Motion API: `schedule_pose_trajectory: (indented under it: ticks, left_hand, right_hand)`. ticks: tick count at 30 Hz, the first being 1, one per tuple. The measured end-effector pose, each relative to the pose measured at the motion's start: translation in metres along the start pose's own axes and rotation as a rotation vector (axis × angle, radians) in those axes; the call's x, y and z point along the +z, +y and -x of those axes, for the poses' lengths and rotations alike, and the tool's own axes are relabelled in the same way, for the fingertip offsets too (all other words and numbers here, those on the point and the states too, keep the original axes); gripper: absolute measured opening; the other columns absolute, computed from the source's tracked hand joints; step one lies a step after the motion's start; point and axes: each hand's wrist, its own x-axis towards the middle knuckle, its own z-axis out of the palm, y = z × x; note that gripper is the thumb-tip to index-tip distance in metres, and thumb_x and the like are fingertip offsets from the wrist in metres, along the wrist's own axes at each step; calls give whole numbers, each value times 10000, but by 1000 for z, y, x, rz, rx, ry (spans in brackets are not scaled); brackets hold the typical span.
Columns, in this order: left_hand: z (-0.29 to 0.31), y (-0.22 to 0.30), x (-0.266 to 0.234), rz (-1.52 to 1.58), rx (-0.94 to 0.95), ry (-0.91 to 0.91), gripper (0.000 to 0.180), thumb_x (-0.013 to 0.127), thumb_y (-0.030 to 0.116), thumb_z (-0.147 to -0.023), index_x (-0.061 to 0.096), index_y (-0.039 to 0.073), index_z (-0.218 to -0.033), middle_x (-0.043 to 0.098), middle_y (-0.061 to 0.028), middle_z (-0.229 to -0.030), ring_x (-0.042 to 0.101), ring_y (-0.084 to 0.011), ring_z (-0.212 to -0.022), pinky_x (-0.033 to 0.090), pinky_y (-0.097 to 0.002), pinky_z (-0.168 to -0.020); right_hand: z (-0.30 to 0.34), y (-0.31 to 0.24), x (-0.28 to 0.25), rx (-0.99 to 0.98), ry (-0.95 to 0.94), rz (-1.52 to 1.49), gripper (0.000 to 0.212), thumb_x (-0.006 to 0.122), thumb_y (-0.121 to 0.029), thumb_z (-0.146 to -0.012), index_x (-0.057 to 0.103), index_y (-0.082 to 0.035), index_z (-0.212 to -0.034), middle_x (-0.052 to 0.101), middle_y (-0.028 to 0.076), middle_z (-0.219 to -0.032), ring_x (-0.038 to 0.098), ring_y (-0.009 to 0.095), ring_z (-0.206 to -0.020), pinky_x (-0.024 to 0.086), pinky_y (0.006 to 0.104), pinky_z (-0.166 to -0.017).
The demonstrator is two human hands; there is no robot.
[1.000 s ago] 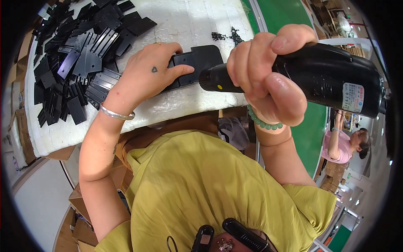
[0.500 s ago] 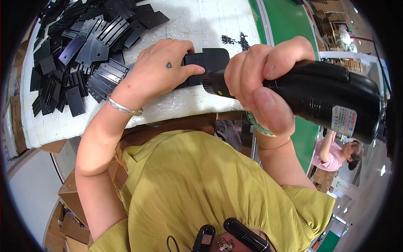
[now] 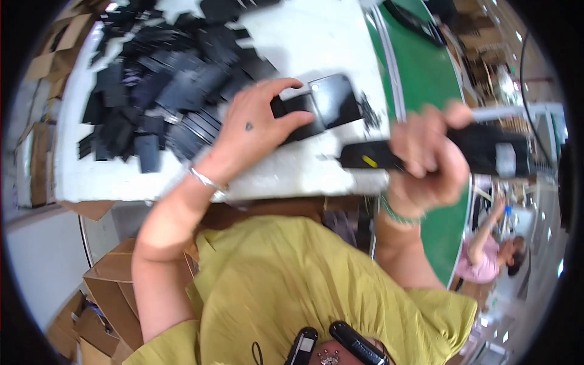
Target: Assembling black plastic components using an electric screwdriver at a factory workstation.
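Note:
My left hand (image 3: 250, 131) grips a flat black plastic part (image 3: 334, 102) by its left end, thumb and forefinger on either side. The part lies at a slant over the white tabletop (image 3: 292, 176), its glossy far end catching the light. My right hand (image 3: 429, 155), blurred by motion, is wrapped round a black electric screwdriver (image 3: 496, 149). The tool's nose points left, apart from the part. Small dark screws (image 3: 370, 114) lie in a loose heap just beyond the part's right end. Left of my left hand spreads a large jumbled pile of black plates (image 3: 182, 79).
A green surface (image 3: 417, 73) runs along the right of the table, past a pale rail. Cardboard boxes (image 3: 112, 274) stand below at the left. A co-worker in a pink top (image 3: 483, 258) is far off at the right.
The screwdriver has come away from the black part, down and to the right. My left hand and the part appear further right, and the part has turned. The whole view has shifted too.

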Motion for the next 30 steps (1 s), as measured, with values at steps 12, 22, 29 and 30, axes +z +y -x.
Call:
schedule_pose_trajectory:
  ticks: [12, 22, 29, 30]
  left_hand:
    - [17, 67, -38, 1178, -322, -141, 307, 685, 203, -815, 561, 18, -1027, 593, -13, -882, 540, -74, -811, 453, -232, -714]
    - [50, 39, -127, 1042, -504, 62, 352, 617, 177, -860, 555, -11, -1152, 594, -82, -1069, 585, -118, -944, 499, -252, -771]
    - [82, 12, -158, 756, -457, 380, 180, 663, 102, -824, 604, 27, -977, 622, -12, -810, 585, -78, -749, 491, -236, -696]
    - [84, -9, -180, 632, -432, 665, 203, 650, 121, -839, 610, 17, -1008, 647, -40, -866, 608, -98, -782, 505, -248, -735]
  right_hand:
    - [25, 13, 19, 279, 148, 392, 620, 739, -28, -655, 454, 26, -1203, 555, 102, -1102, 544, 206, -1005, 412, 329, -920]
    - [28, 10, 22, 344, 10, 214, 689, 647, -55, -686, 363, 36, -1308, 487, 140, -1244, 471, 275, -1153, 337, 366, -1003]
    - [4, 37, 67, 455, -70, 176, 659, 707, -261, -758, 382, 40, -1247, 618, 177, -982, 591, 170, -750, 454, 246, -626]
    - [4, 37, 57, 452, -44, 206, 642, 691, -257, -770, 381, 45, -1244, 617, 177, -972, 582, 161, -728, 446, 244, -618]
